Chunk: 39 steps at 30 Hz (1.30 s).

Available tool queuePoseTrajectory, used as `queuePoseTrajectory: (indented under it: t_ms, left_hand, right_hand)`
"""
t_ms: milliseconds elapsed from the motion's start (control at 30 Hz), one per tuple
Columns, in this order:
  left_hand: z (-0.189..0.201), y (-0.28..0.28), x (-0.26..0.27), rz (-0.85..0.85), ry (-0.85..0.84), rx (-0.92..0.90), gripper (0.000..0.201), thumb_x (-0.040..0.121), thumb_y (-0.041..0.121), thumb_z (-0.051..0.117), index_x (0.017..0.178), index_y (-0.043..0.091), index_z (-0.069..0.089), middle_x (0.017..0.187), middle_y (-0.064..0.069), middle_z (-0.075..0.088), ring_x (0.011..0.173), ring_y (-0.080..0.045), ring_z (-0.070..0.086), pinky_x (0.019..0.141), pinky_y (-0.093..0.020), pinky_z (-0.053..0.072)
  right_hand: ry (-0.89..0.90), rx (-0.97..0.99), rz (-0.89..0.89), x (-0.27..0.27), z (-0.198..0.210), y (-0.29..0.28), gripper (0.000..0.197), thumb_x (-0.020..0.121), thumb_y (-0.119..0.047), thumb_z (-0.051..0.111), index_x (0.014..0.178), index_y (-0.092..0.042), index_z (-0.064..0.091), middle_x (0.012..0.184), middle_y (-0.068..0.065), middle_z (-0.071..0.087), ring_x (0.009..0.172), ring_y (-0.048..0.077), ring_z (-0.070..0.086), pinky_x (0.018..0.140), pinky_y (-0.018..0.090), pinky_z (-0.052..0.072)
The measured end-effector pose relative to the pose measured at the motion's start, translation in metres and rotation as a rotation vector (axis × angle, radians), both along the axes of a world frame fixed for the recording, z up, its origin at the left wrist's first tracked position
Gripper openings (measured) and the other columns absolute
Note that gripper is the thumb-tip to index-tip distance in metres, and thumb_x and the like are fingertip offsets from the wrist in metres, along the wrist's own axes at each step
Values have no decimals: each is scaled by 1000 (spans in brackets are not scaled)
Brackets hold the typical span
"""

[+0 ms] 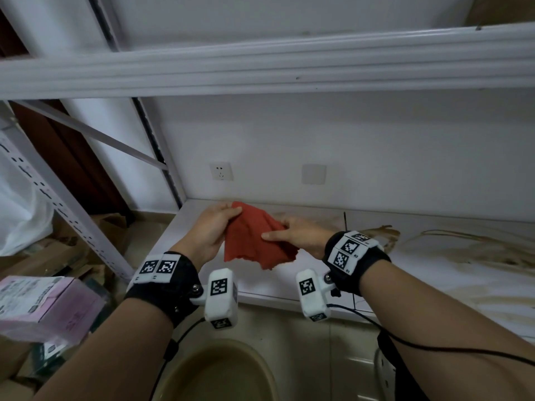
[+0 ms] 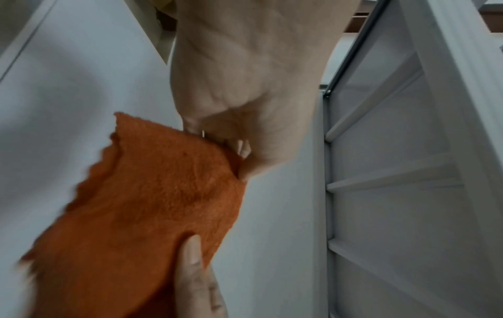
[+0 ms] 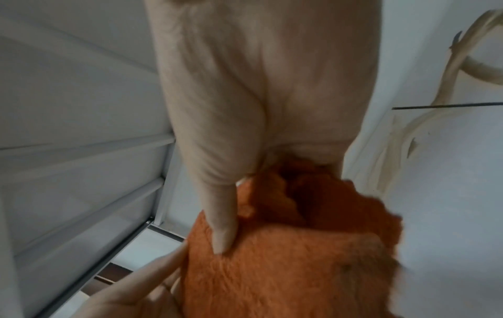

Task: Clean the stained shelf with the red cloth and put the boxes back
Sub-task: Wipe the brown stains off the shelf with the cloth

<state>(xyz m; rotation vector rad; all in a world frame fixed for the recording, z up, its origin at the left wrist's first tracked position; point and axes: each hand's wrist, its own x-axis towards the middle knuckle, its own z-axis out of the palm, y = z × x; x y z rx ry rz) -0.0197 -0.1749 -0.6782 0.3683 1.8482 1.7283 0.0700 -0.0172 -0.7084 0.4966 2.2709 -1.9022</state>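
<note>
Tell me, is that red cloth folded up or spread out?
Partly spread: the red cloth hangs draped and rumpled between the left hand and right hand.

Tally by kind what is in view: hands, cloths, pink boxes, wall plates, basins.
Hands: 2, the left hand and right hand, both gripping the cloth
Red cloth: 1
Pink box: 1
Wall plates: 2, a socket and a blank plate
Basin: 1
Total: 7
</note>
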Motion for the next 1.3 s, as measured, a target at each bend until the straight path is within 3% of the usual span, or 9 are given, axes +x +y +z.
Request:
queuePoseTrajectory:
  t_ms: [67, 167, 233, 333, 533, 733, 967, 1133, 1300]
  left_hand:
    - [-4, 1, 1, 53, 28, -61, 19, 97, 11, 48, 81, 13, 60, 81, -4, 64, 75, -15, 58, 72, -25, 48]
    - [-8, 9, 7, 65, 126, -146, 15, 96, 13, 49, 86, 14, 61, 88, -4, 66, 84, -17, 61, 80, -28, 50]
    - [-8, 15, 15, 81, 195, -177, 10, 95, 10, 51, 101, 11, 59, 99, -5, 64, 94, -18, 59, 86, -30, 49]
    - [-6, 20, 30, 73, 255, -216, 33, 91, 10, 57, 124, 12, 50, 117, -2, 54, 108, -15, 52, 91, -27, 41]
    - [15, 22, 75, -108, 121, -184, 42, 94, 10, 54, 135, 14, 45, 129, -4, 56, 116, -18, 55, 95, -32, 43]
    - [59, 31, 124, -139, 59, -83, 40, 94, 1, 45, 129, 20, 50, 112, -2, 62, 102, -16, 59, 94, -34, 48]
    - [95, 42, 174, -193, 84, 2, 45, 91, -6, 38, 123, 20, 55, 106, -1, 62, 89, -14, 60, 79, -28, 52]
    - [114, 51, 194, -222, 162, -41, 42, 92, -4, 36, 118, 23, 55, 95, 2, 62, 81, -9, 58, 70, -25, 49]
    - [115, 52, 193, -249, 260, -177, 41, 93, -2, 39, 126, 16, 54, 98, -1, 60, 93, -14, 56, 82, -29, 48]
  right_hand:
    - [-1, 9, -44, 1, -2, 3, 41, 82, -31, 71, 114, -8, 63, 107, 11, 70, 90, 24, 68, 78, 32, 56]
    - [48, -38, -126, 8, 0, 4, 34, 82, -32, 71, 107, -10, 65, 97, 8, 71, 80, 18, 67, 67, 26, 53]
    - [88, -66, -165, 15, 3, 5, 35, 83, -31, 70, 108, -9, 64, 100, 10, 70, 82, 19, 66, 70, 27, 54]
    - [134, -62, -220, 31, 10, 5, 29, 86, -31, 67, 106, -10, 62, 97, 8, 69, 83, 19, 65, 71, 27, 54]
    - [182, 78, -246, 57, 43, 3, 31, 88, -32, 64, 107, -8, 64, 97, 9, 68, 86, 21, 64, 75, 30, 52]
    - [271, 201, -242, 97, 87, 1, 27, 90, -24, 62, 107, -3, 62, 83, 3, 61, 72, 14, 55, 65, 22, 43]
    - [342, 281, -165, 159, 121, 0, 36, 89, -17, 63, 123, -7, 57, 115, 8, 53, 109, 26, 56, 94, 33, 44]
    - [347, 251, -176, 190, 130, 0, 53, 89, -2, 58, 138, -14, 41, 111, 8, 57, 95, 17, 55, 70, 19, 45]
    - [328, 388, -279, 194, 125, 3, 52, 87, 5, 55, 135, -13, 47, 123, 13, 60, 102, 22, 56, 91, 29, 44]
